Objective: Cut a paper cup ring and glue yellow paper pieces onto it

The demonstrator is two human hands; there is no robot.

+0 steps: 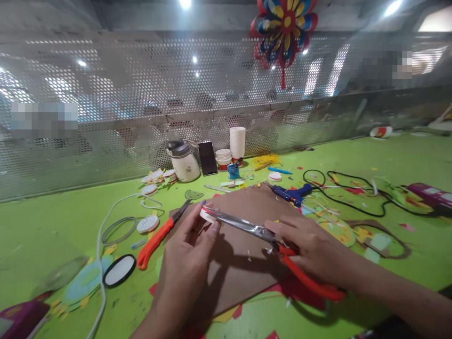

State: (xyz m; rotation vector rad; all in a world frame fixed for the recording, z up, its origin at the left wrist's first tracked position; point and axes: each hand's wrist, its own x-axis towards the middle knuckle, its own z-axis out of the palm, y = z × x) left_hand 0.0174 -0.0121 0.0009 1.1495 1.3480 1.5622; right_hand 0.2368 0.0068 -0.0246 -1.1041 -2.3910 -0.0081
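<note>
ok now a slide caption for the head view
Right hand holds orange-handled scissors to a red-edged white piece in the left hand, above a brown board.

Scissors [254, 229]: partly hidden by right hand [312, 245]
White piece [206, 216]: partly covered by left hand [187, 256]
Flower [286, 24]: cut off by top edge
Purple box [26, 311]: cut off at lower left
White bits [249, 257]: too small to tell

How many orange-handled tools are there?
2: the scissors in the right hand, and the knife lying beside the left hand. More may be hidden.
</note>
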